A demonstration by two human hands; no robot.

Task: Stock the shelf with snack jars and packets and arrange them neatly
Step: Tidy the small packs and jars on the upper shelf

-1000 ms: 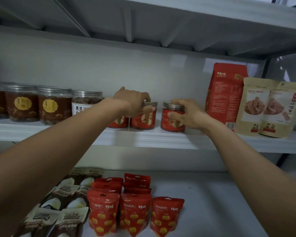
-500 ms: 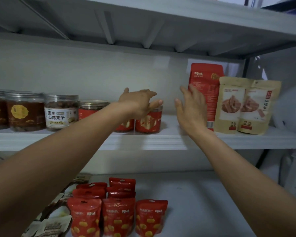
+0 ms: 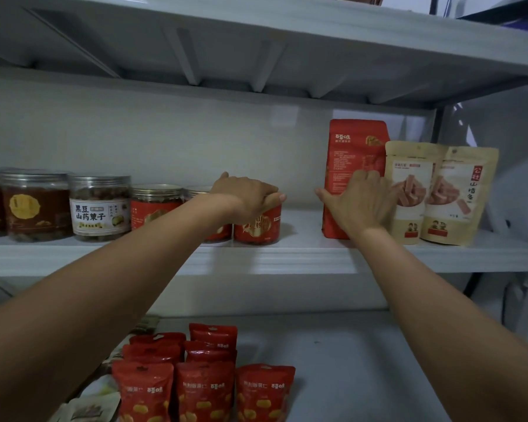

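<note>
Up on the middle shelf (image 3: 287, 254), the left hand (image 3: 247, 197) cups a red jar (image 3: 258, 225) by its lid, rigid and probably light; the right hand (image 3: 360, 202), fingers spread, presses flat against a tall red pouch (image 3: 352, 147) near the right end, soft and tippy, best gripped by its sides.

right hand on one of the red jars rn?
No, the right hand lies flat against the tall red bag; only the left hand rests on a red jar.

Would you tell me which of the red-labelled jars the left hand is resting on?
The rightmost red jar, at the row's end: the left hand covers its lid, while the other red jars sit further left.
</note>
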